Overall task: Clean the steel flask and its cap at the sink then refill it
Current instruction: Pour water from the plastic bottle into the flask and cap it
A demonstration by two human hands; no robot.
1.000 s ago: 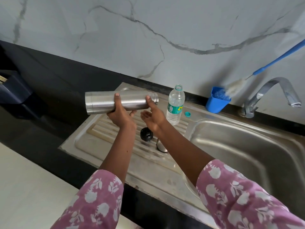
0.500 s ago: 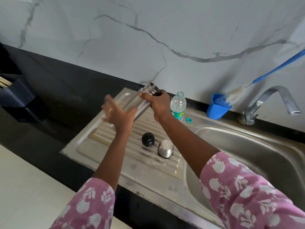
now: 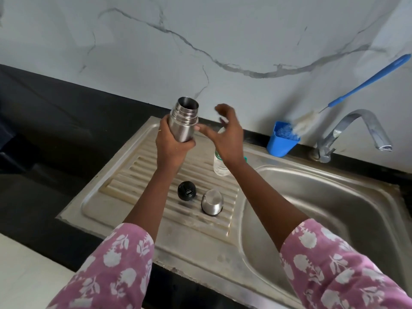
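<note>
On the drainboard (image 3: 124, 197), left of the basin (image 3: 334, 219), the stopper (image 3: 186, 191) lies just left of the cap (image 3: 212, 205). Behind and above them the flask (image 3: 184, 121) stands upright in the left grip (image 3: 171, 148), with a bottle (image 3: 219, 167) to its right. Behind the basin, a tub (image 3: 282, 143) holding a brush (image 3: 367, 82) stands left of the tap (image 3: 356, 128).

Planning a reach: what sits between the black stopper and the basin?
The steel cap, on the drainboard beside the stopper; the head view shows it.
</note>
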